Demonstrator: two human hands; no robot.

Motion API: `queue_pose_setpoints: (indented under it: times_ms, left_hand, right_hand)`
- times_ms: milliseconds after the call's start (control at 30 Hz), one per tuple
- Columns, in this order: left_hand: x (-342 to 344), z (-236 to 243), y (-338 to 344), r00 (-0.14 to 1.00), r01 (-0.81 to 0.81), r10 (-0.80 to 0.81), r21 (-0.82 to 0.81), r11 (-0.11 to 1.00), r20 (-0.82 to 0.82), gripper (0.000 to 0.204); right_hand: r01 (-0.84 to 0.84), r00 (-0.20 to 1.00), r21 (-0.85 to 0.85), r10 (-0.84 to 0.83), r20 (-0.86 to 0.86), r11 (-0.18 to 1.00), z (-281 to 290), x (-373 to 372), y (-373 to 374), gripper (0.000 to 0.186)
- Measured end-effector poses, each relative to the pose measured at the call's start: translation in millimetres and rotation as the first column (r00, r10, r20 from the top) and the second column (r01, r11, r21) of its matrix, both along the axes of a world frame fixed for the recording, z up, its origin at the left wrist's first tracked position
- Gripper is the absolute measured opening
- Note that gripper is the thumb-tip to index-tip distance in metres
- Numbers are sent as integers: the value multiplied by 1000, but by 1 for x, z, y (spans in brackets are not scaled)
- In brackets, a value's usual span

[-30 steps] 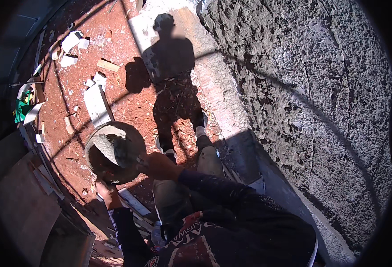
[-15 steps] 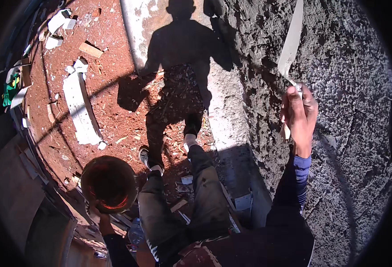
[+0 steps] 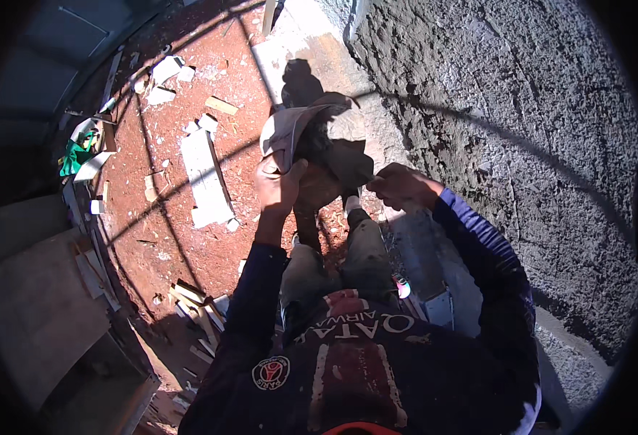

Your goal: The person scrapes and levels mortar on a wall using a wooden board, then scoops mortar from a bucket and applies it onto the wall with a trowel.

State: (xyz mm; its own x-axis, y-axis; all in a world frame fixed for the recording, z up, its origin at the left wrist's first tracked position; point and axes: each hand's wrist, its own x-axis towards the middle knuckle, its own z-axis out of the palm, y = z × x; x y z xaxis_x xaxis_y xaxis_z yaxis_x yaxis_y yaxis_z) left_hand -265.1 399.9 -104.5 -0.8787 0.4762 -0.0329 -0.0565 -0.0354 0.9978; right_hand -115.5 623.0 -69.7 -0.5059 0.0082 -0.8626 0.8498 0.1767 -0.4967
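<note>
My left hand [image 3: 279, 187] grips the near left rim of a tilted, pale, mud-stained bucket [image 3: 281, 136], held up in front of my body. Its mouth is turned toward the right, and its shaded inside looks grey and rough. My right hand [image 3: 403, 186] is closed round the handle of a trowel [image 3: 351, 167]. The trowel's grey blade points left, at the bucket's mouth; whether it touches the inside I cannot tell. Most of the handle is hidden by my fingers.
A rough, grey plastered wall [image 3: 551, 101] rises at the right, with a concrete ledge [image 3: 322, 51] along its foot. A white board [image 3: 206, 174], a wood block [image 3: 222, 106] and scraps lie on red soil. Loose timber [image 3: 196, 304] lies at lower left.
My right hand has brought the trowel down from the wall to the bucket. My left hand has raised the bucket from lower left to the middle and tilted it. The view has shifted.
</note>
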Motion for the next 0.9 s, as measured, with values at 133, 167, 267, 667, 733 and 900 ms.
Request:
queue_pose_setpoints:
  times_ms: [133,167,267,667,733,900]
  left_hand:
    - [-18,67,5,986,164,-161,71,984,-52,16]
    - [-24,91,-4,987,106,-136,291,951,87,17]
    - [-43,150,-6,960,213,-268,399,892,86,22]
    - [-54,236,-64,794,212,-117,91,973,-597,30]
    - [-48,221,-50,795,194,-92,108,975,-600,34]
    - [-37,108,-58,907,86,-85,-15,996,-413,37]
  right_hand:
    - [-133,781,931,615,-113,340,103,-65,-30,26]
    - [74,552,894,729,-406,442,136,-67,-62,18]
    - [149,322,862,800,-506,485,120,-53,-124,12]
    - [-14,513,983,845,-151,185,177,-43,-78,21]
    - [-1,589,809,654,-474,588,130,-38,-111,22]
    - [94,538,360,257,-803,928,55,-36,-174,28]
